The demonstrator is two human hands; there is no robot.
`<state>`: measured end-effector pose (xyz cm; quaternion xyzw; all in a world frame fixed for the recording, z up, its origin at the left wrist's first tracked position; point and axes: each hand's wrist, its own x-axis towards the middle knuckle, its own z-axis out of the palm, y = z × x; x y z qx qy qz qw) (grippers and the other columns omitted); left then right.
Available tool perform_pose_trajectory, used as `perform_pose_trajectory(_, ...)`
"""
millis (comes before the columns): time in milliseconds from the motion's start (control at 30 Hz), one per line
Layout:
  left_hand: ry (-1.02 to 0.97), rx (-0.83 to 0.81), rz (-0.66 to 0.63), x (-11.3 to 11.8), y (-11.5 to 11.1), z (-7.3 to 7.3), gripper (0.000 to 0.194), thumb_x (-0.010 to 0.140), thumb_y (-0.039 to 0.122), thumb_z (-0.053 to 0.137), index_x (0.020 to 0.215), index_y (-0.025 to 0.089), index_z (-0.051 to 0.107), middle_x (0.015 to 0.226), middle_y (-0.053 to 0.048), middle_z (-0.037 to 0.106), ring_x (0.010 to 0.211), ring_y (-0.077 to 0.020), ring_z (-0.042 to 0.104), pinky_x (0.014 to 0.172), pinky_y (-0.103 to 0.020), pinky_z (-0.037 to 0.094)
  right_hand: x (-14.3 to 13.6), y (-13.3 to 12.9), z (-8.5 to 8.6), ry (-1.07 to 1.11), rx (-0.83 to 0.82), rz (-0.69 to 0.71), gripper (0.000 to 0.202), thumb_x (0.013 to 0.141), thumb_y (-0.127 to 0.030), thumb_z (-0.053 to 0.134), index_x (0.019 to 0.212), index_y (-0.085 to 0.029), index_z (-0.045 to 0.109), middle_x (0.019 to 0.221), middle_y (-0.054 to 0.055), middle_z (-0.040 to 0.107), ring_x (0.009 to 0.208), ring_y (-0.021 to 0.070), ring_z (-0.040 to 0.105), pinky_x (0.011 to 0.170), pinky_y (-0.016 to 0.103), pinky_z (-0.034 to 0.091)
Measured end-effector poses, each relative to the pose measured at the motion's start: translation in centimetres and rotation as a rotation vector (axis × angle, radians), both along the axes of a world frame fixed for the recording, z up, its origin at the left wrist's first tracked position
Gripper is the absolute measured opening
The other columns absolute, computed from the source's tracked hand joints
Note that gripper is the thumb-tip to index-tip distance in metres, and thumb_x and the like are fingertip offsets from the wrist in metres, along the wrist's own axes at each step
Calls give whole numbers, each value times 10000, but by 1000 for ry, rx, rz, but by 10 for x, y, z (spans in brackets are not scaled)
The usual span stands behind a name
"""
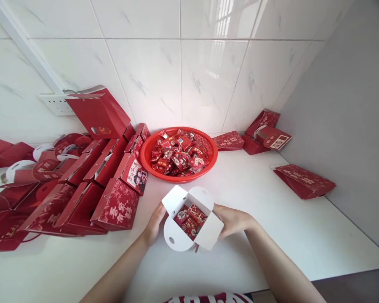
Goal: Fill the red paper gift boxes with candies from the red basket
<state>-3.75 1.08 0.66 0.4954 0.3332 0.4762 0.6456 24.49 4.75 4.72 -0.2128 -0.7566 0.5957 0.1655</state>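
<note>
An unclosed candy box (179, 239) with white inner flaps spread outward is held in front of me. Inside it lie several red wrapped candies (191, 219). My left hand (154, 225) grips the box's left side, and its fingers are partly hidden behind the flaps. On the right side my right hand (230, 219) is wrapped round the box, most of its fingertips out of sight. Just beyond the box stands a red plastic basket (213, 158) heaped with red wrapped candies (181, 153).
Rows of red gift boxes (116, 206) crowd the left side, with a larger red box (97, 111) at the back. More red boxes (305, 181) lie on the right by the grey panel (344, 105). A socket strip (55, 104) is on the tiled wall.
</note>
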Motion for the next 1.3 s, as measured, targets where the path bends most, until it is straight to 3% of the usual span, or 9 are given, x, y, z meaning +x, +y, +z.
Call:
perform_pose_trajectory(133, 176, 290, 11, -2, -4, 5, 798, 892, 770, 286, 1440, 228, 489, 1489, -122, 419, 1420, -370, 342, 1200, -497, 277, -11, -4, -8, 133, -145, -113, 689, 916, -540, 623, 1454, -157, 427, 1466, 154, 480, 1329, 303, 471, 1121, 454, 383)
perform_pose_trajectory(233, 412, 497, -30, -7, -1, 13, 919, 820, 860, 219, 1387, 225, 564, 1486, -135, 385, 1388, -385, 357, 1198, -502, 269, -21, -7, -16, 154, -175, -250, 627, 949, -486, 605, 1453, -163, 418, 1459, 146, 491, 1311, 281, 491, 1129, 452, 379)
perform_pose_trajectory(433, 664, 566, -70, -13, 2, 17, 660, 975, 634, 193, 1356, 241, 561, 1519, -113, 357, 1396, -334, 348, 1185, -480, 271, -30, -8, -19, 218, -70, -327, 669, 957, -439, 606, 1533, -258, 317, 1505, 100, 439, 1358, 254, 441, 1152, 443, 353)
perform_pose_trajectory(533, 655, 590, -74, -13, 3, 14, 658, 967, 644, 215, 1315, 225, 584, 1518, -119, 377, 1402, -332, 344, 1184, -478, 263, -28, -6, -13, 218, 92, -257, 479, 980, -432, 565, 1433, -285, 509, 1530, 85, 398, 1386, 258, 407, 1158, 448, 334)
perform_pose_trajectory(667, 489, 453, -79, -17, 9, 10, 583, 991, 545, 233, 1222, 221, 659, 1513, -98, 438, 1431, -333, 331, 1201, -501, 226, -24, -4, -7, 171, 201, -193, 447, 950, -487, 601, 1335, -261, 619, 1512, 115, 414, 1375, 287, 420, 1143, 481, 342)
perform_pose_trajectory(833, 236, 193, -270, -27, 17, 10, 483, 908, 444, 450, 1281, 202, 640, 1578, -93, 370, 1480, -379, 266, 1203, -541, 226, -23, -1, -7, 186, 215, -156, 509, 882, -481, 701, 1328, -250, 621, 1505, 127, 429, 1354, 296, 450, 1128, 474, 364)
perform_pose_trajectory(1033, 278, 206, -325, -28, 14, 16, 590, 893, 444, 607, 1446, 272, 495, 1637, -66, 238, 1522, -366, 143, 1216, -544, 214, -28, -4, -7, 201, 195, -169, 530, 884, -469, 699, 1344, -225, 603, 1474, 133, 468, 1312, 288, 499, 1084, 445, 429)
perform_pose_trajectory(1167, 304, 242, -212, -13, 7, 19, 607, 918, 543, 553, 1445, 245, 497, 1609, -92, 302, 1502, -363, 219, 1222, -527, 228, -32, -7, -12, 175, 283, -197, 531, 897, -455, 688, 1368, -234, 579, 1477, 134, 457, 1326, 285, 483, 1102, 444, 409)
perform_pose_trajectory(1300, 339, 120, -23, 0, 4, 22, 503, 977, 406, 511, 1459, 275, 455, 1548, -63, 421, 1435, -291, 382, 1197, -436, 333, -37, -11, -23, 111, 364, -260, 673, 903, -475, 676, 1492, -271, 422, 1525, 130, 394, 1373, 284, 426, 1131, 455, 380)
